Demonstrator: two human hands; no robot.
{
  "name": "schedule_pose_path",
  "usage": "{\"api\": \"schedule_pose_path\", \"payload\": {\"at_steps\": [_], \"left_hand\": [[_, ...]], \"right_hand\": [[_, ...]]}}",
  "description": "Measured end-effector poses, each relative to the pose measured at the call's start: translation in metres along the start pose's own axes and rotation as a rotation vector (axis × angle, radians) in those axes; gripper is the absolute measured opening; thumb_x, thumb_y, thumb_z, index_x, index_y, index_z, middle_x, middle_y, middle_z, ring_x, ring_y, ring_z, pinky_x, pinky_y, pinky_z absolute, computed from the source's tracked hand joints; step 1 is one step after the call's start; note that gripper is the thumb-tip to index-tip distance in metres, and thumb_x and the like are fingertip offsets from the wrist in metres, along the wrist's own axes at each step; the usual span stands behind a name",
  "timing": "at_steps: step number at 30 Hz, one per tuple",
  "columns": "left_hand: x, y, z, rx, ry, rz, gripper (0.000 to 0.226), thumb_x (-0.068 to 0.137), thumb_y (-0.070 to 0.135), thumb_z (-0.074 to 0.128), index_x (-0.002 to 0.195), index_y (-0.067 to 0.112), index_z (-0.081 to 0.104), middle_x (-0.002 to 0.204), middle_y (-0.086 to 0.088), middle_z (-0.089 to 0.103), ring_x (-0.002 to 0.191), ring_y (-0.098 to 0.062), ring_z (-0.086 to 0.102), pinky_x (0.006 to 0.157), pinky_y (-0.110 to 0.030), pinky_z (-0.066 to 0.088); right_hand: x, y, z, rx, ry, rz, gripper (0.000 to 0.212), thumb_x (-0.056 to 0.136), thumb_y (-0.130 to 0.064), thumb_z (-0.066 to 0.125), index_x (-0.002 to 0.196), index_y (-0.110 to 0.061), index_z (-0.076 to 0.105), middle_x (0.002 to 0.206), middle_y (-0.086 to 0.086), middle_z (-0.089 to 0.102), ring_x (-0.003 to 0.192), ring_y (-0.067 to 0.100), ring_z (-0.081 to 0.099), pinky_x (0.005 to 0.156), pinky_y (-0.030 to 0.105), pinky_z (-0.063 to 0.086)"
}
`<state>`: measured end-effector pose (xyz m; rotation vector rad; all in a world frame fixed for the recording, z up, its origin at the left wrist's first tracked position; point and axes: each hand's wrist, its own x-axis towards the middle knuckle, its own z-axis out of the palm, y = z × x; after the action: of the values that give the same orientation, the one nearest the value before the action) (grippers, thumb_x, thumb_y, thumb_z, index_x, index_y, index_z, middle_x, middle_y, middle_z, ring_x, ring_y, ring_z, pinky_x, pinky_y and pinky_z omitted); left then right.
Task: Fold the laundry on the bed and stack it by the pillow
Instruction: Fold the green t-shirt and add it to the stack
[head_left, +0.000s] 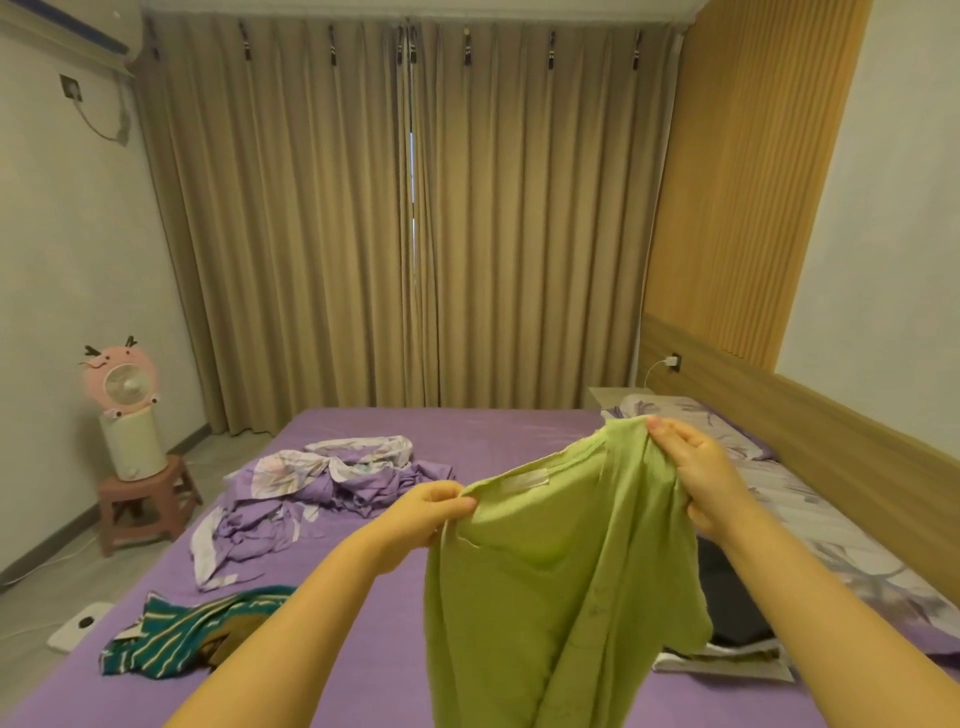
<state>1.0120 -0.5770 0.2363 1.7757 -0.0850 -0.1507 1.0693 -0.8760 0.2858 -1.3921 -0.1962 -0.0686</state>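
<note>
1. I see the green shirt (561, 561) hanging nearest, above the purple bed (374, 597).
2. My left hand (421, 512) pinches its collar edge; my right hand (696, 478) pinches its upper edge.
3. Striped garment (192, 634) lies near the bed's left edge; the pillow (696, 421) is far right.

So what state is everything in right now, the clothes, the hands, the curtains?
green shirt: held up above the bed, hanging unfolded
left hand: pinches the shirt's top edge
right hand: grips the shirt's other top corner
striped garment: crumpled on the bed, unfolded
purple floral bedding: heaped, unfolded
dark clothes: lying flat beside the pillow
curtains: drawn, with a thin gap
</note>
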Motion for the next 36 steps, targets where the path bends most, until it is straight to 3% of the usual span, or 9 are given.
{"api": "schedule_pose_path", "payload": {"at_steps": [6, 10, 15, 20, 24, 28, 30, 33, 36], "left_hand": [[0.007, 0.045, 0.033, -0.075, 0.034, 0.082, 0.023, 0.089, 0.024, 0.064, 0.068, 0.015, 0.068, 0.066, -0.003, 0.066, 0.059, -0.014, 0.061, 0.053, -0.022, 0.047], [0.008, 0.062, 0.049, 0.017, 0.087, 0.131, 0.03, 0.083, 0.032, 0.071, 0.078, 0.003, 0.068, 0.072, -0.017, 0.059, 0.063, -0.021, 0.051, 0.057, -0.03, 0.041], [-0.002, 0.051, 0.041, 0.059, 0.159, 0.124, 0.028, 0.079, 0.04, 0.073, 0.083, 0.014, 0.065, 0.078, -0.008, 0.069, 0.068, -0.02, 0.061, 0.06, -0.032, 0.048], [-0.021, 0.022, 0.029, -0.069, -0.113, 0.034, 0.021, 0.079, 0.028, 0.074, 0.095, 0.017, 0.066, 0.087, -0.004, 0.072, 0.079, -0.017, 0.067, 0.073, -0.031, 0.054], [-0.029, 0.01, 0.023, -0.182, -0.076, 0.047, 0.008, 0.09, 0.02, 0.061, 0.086, 0.016, 0.066, 0.076, 0.004, 0.066, 0.068, -0.009, 0.059, 0.063, -0.021, 0.048], [-0.025, 0.016, 0.023, -0.292, 0.006, 0.05, 0.003, 0.095, 0.017, 0.055, 0.094, 0.017, 0.057, 0.079, -0.001, 0.062, 0.062, -0.014, 0.055, 0.05, -0.026, 0.041], [-0.022, 0.021, 0.026, -0.319, 0.053, 0.069, 0.003, 0.097, 0.016, 0.052, 0.096, 0.018, 0.054, 0.077, -0.002, 0.061, 0.059, -0.014, 0.055, 0.048, -0.025, 0.042], [-0.016, 0.028, 0.033, -0.252, 0.077, 0.131, 0.005, 0.097, 0.019, 0.052, 0.095, 0.02, 0.057, 0.079, -0.001, 0.059, 0.064, -0.013, 0.055, 0.057, -0.025, 0.046], [-0.014, 0.034, 0.041, -0.042, 0.028, 0.209, 0.013, 0.083, 0.038, 0.067, 0.09, 0.026, 0.066, 0.087, 0.003, 0.064, 0.08, -0.011, 0.058, 0.075, -0.028, 0.046]], "right_hand": [[-0.023, 0.009, 0.042, -0.321, -0.165, -0.119, 0.012, 0.089, -0.015, 0.062, 0.099, -0.011, 0.069, 0.095, 0.0, 0.071, 0.089, 0.009, 0.063, 0.077, 0.017, 0.05], [-0.04, 0.018, 0.073, -0.39, -0.373, -0.087, 0.034, 0.083, -0.026, 0.07, 0.116, -0.028, 0.06, 0.105, -0.012, 0.068, 0.098, -0.001, 0.062, 0.078, 0.011, 0.048], [-0.045, 0.025, 0.077, -0.371, -0.306, -0.167, 0.005, 0.086, -0.017, 0.067, 0.09, -0.015, 0.07, 0.081, 0.002, 0.067, 0.073, 0.008, 0.058, 0.069, 0.023, 0.046], [-0.034, 0.02, 0.069, -0.15, -0.14, -0.111, 0.013, 0.091, -0.008, 0.057, 0.086, -0.016, 0.066, 0.077, -0.004, 0.068, 0.072, 0.007, 0.062, 0.065, 0.019, 0.05], [-0.028, 0.012, 0.056, -0.076, -0.158, 0.008, 0.019, 0.093, -0.007, 0.052, 0.09, -0.015, 0.069, 0.082, -0.002, 0.073, 0.071, 0.006, 0.067, 0.057, 0.018, 0.052], [-0.026, 0.01, 0.048, -0.145, -0.313, 0.105, 0.027, 0.088, -0.008, 0.05, 0.099, -0.018, 0.072, 0.102, 0.002, 0.071, 0.094, 0.015, 0.065, 0.081, 0.031, 0.053], [-0.027, 0.01, 0.045, -0.236, -0.359, 0.096, 0.022, 0.086, -0.019, 0.059, 0.104, -0.025, 0.071, 0.107, -0.006, 0.069, 0.101, 0.009, 0.061, 0.089, 0.03, 0.049], [-0.029, 0.011, 0.043, -0.281, -0.262, 0.039, 0.014, 0.083, -0.027, 0.069, 0.093, -0.018, 0.073, 0.095, 0.0, 0.073, 0.087, 0.013, 0.067, 0.075, 0.025, 0.052], [-0.027, 0.012, 0.042, -0.219, -0.175, 0.038, 0.024, 0.086, -0.027, 0.067, 0.091, -0.004, 0.07, 0.086, 0.012, 0.072, 0.073, 0.017, 0.068, 0.065, 0.028, 0.055]]}}
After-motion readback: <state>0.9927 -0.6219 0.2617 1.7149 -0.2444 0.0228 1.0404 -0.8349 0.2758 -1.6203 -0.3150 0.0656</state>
